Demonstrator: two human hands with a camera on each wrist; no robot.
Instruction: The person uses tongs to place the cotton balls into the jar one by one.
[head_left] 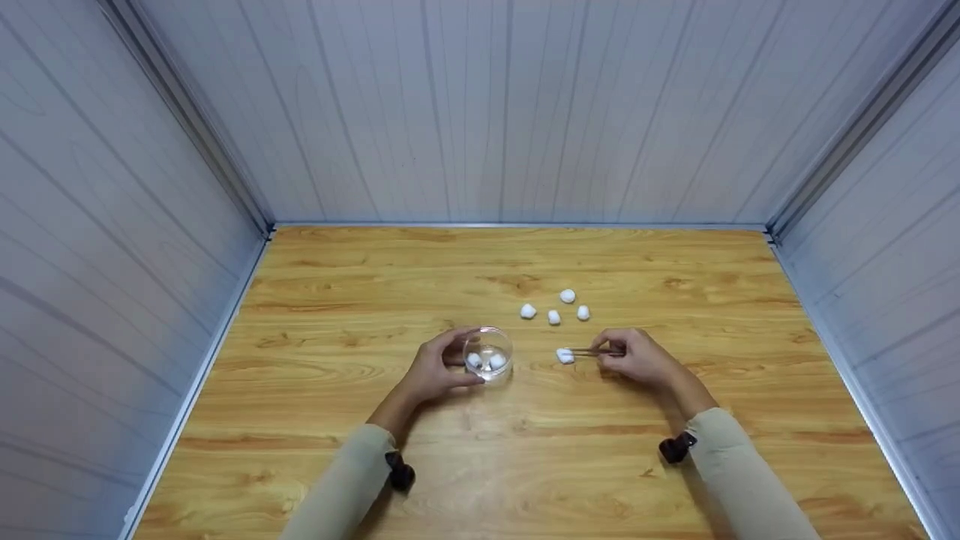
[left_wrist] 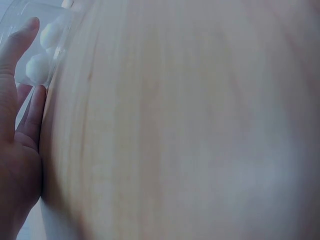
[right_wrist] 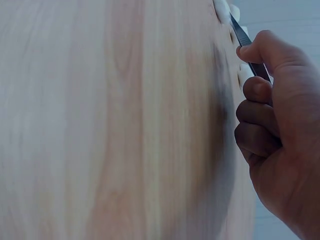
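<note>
My left hand (head_left: 439,367) holds a clear round container (head_left: 489,336) from its left side, thumb and fingers on opposite sides of the wall. Two white cotton balls (left_wrist: 38,69) show inside, low in the container. In my right hand (head_left: 637,357) I pinch a pair of metal tweezers (right_wrist: 243,37) between thumb and forefinger, the other fingers curled in. The tweezers point left, and their tips are at a cotton ball (head_left: 565,356) to the right of the container. Whether the tips have closed on it I cannot tell.
Several more cotton balls lie loose beyond the tweezers, among them one cotton ball (head_left: 528,311) nearest the container and one cotton ball (head_left: 568,296) farthest back. Pale panel walls (head_left: 465,112) enclose the wooden tabletop (head_left: 360,277) at the back and both sides.
</note>
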